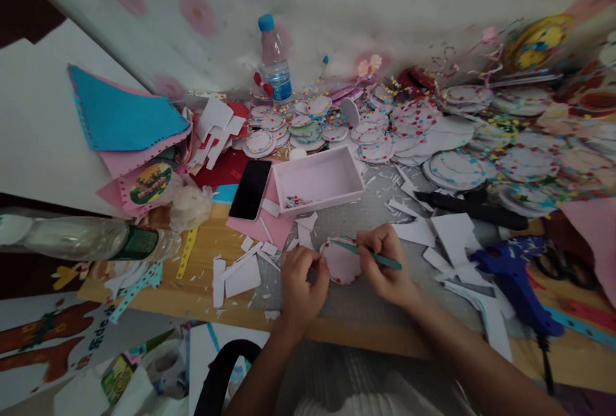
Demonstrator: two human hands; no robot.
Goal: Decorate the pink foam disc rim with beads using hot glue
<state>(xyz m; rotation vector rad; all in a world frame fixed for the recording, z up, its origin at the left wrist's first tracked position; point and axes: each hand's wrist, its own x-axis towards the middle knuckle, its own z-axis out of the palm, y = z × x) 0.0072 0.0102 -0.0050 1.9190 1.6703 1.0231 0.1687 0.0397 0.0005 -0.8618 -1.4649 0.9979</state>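
Observation:
My left hand (302, 281) has its fingers curled and pinches the left edge of a round pink-white paper disc (341, 264) that lies on the grey mat (356, 217). To the disc's right, my right hand (385, 265) is closed around a thin teal tool (373, 255), whose tip points left over the top of the disc. Both hands rest near the front of the wooden table (206, 275).
A pink shallow box (317, 180) with confetti and a black phone (250, 189) lie behind the hands. Several decorated discs (414, 127) cover the back. A water bottle (274, 60) stands at the wall. A blue glue gun (514, 278) lies right; white paper scraps (240, 271) lie about; a clear bottle (81, 236) lies left.

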